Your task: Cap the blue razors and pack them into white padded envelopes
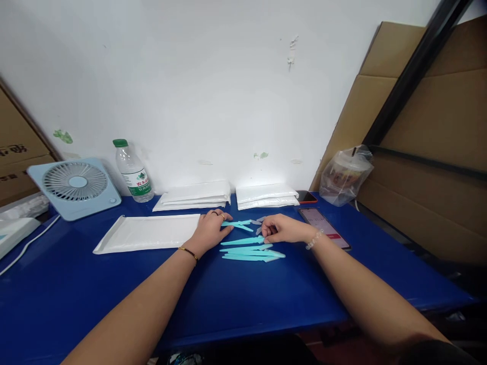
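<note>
Several turquoise eyebrow razors (247, 257) with pale translucent blade covers lie side by side on the blue table, handles toward the left. My left hand (210, 229) rests beside the upper ones, thumb and index finger closed around the handle ends of crossed razors (241, 223). Its palm covers the right end of a white padded mailer (152, 232). At the covered end of another razor (241, 242), my right hand (279, 229) is curled, with thumb and fingertips pinched on it. Greyish covers (258, 221) show partly behind the right hand's fingers.
Folded white mailers (194, 194) and a second stack (266, 196) lie along the wall. A blue fan (78, 185) and water bottle (135, 175) stand left. Phones (323, 225) and a bagged drink cup (344, 175) are right, by cardboard (429, 126).
</note>
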{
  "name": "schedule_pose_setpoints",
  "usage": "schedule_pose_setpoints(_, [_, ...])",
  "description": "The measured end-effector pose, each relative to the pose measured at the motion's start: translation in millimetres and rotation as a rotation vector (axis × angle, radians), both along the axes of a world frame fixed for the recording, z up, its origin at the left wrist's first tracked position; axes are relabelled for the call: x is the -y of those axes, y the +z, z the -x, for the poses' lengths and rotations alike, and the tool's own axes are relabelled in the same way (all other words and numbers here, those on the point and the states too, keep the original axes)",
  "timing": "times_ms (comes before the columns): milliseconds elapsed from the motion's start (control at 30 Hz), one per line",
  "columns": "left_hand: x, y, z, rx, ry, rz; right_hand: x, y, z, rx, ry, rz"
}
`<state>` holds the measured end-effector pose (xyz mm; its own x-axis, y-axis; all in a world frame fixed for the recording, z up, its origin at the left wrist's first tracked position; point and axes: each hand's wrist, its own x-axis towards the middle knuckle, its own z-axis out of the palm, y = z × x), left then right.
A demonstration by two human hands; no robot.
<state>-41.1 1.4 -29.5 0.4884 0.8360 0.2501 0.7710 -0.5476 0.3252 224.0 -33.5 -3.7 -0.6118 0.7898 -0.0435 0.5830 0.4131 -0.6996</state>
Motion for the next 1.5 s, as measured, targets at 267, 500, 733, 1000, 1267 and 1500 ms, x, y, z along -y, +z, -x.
schedule_pose_setpoints(267, [15.7, 22.5, -6.8, 0.143, -0.112, 0.096, 1.6, -0.9, 9.6, -0.188, -0.150, -0.054])
schedule_pose_setpoints(500, [12.5, 21.6, -6.2, 0.040, -0.130, 0.033, -12.4, -9.4, -2.6, -0.279, -0.263, -0.048])
schedule_pose_setpoints(733, [6.3, 15.8, 1.2, 0.045, 0.032, -0.042, -9.3, -5.8, -6.7, 0.038, -0.180, -0.298])
schedule_pose_setpoints(1000, [22.0, 17.5, -16.0, -0.011, -0.261, 0.094, -1.6, -8.5, 6.5, 0.137, -0.051, -0.242])
schedule_pose_setpoints(1267, [21.2, 22.9, -7.9, 0.031, -0.252, 0.080, -1.1, -9.8, 7.4, 0.157, -0.057, -0.266])
schedule_pose_setpoints(1500, [7.0, 19.4, 12.2, -0.061, -0.174, 0.100, -3.0, -14.2, 10.5, 0.155, -0.100, -0.346])
